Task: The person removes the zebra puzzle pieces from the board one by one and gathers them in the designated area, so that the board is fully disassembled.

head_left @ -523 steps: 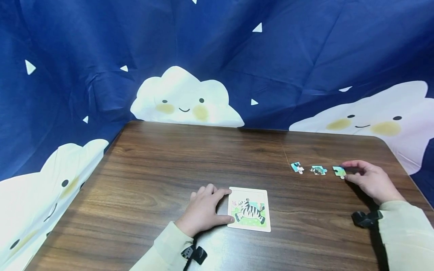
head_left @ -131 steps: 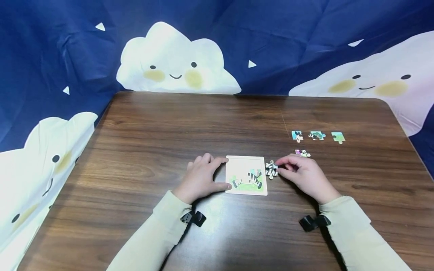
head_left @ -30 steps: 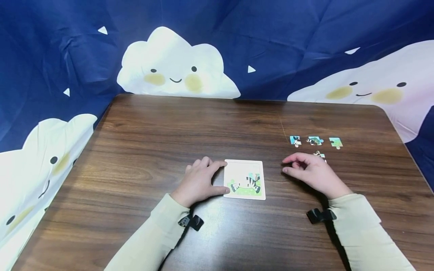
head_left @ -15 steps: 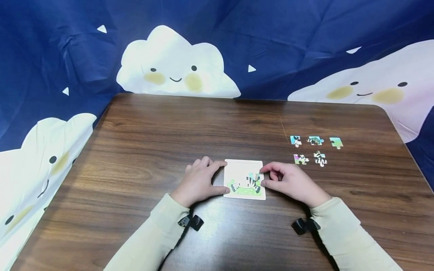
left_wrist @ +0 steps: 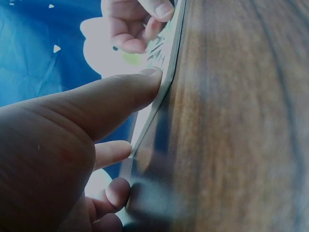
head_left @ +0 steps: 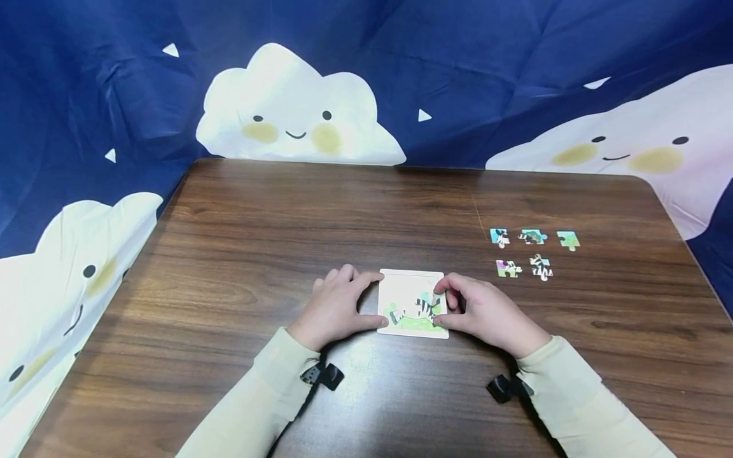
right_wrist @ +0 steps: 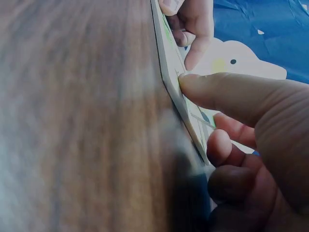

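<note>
A pale square puzzle board (head_left: 401,286) lies flat on the table, its upper part bare and zebra pieces (head_left: 424,310) filling its lower part. My left hand (head_left: 338,308) steadies its left edge, thumb and index finger nearly straight and spread near the two corners. At the right edge, my right hand (head_left: 487,312) pinches a jigsaw piece (right_wrist: 207,118) between thumb and index finger. In the right wrist view that piece looks tilted up from the board; the fingers hide part of it.
Several loose jigsaw pieces (head_left: 533,236) lie in two rows at the back right of the brown wooden table (head_left: 286,210). A blue cloth (head_left: 458,63) with white clouds hangs behind it. Both sleeves carry black wrist cameras (head_left: 500,388).
Several pieces have left the board for the two rows, lately a striped one. My right hand has come back from there onto the board's right side. The left hand holds its place.
</note>
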The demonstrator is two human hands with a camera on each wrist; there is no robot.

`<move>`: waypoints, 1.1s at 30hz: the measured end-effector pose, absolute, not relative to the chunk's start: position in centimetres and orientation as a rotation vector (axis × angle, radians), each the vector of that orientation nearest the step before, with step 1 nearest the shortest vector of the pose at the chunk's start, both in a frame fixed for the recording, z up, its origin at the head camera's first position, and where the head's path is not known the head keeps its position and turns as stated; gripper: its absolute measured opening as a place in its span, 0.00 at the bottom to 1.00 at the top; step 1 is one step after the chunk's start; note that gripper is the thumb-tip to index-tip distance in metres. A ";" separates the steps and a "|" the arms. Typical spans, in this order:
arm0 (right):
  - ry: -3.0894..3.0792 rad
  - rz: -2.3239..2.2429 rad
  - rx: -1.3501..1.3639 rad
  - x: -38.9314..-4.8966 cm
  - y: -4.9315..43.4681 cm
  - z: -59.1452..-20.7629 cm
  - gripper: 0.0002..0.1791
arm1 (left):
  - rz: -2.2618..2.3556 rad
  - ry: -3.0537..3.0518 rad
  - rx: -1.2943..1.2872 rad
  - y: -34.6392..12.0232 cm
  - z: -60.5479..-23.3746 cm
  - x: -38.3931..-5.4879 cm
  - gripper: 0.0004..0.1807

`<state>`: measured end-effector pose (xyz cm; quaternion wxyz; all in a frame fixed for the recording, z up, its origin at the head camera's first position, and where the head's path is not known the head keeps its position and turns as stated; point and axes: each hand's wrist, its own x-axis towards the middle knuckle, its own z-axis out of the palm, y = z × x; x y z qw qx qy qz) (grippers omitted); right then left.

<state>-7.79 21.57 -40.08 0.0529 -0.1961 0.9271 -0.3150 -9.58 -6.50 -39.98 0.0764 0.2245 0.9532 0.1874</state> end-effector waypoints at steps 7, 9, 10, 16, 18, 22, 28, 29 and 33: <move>2.814 -1.071 -0.625 -7.7 21.5 -40.2 0.19 | 0.577 2.853 0.671 -6.5 -40.1 -9.5 0.44; 2.807 -1.100 -0.632 -7.6 21.6 -40.2 0.18 | 0.576 2.852 0.672 -6.4 -40.0 -9.5 0.44; 2.806 -1.112 -0.634 -7.6 21.6 -40.2 0.17 | 0.576 2.852 0.673 -6.4 -40.1 -9.5 0.44; 2.820 -1.118 -0.613 -7.5 21.6 -40.3 0.12 | 0.563 2.855 0.682 -6.3 -40.1 -9.6 0.44; 2.836 -1.097 -0.622 -7.5 21.6 -40.4 0.12 | 0.560 2.855 0.682 -6.3 -40.1 -9.6 0.44; 2.887 -1.021 -0.627 -7.3 21.1 -40.4 0.15 | 0.563 2.850 0.680 -6.3 -40.1 -9.6 0.44; 2.985 -0.752 -0.435 -6.9 19.3 -40.0 0.23 | 0.553 2.848 0.678 -6.4 -40.0 -9.6 0.44; 2.995 -0.711 -0.406 -6.8 19.0 -39.9 0.24 | 0.551 2.848 0.677 -6.4 -40.0 -9.6 0.44; 3.026 -0.626 -0.343 -6.6 18.3 -39.6 0.22 | 0.553 2.849 0.676 -6.5 -39.9 -9.5 0.43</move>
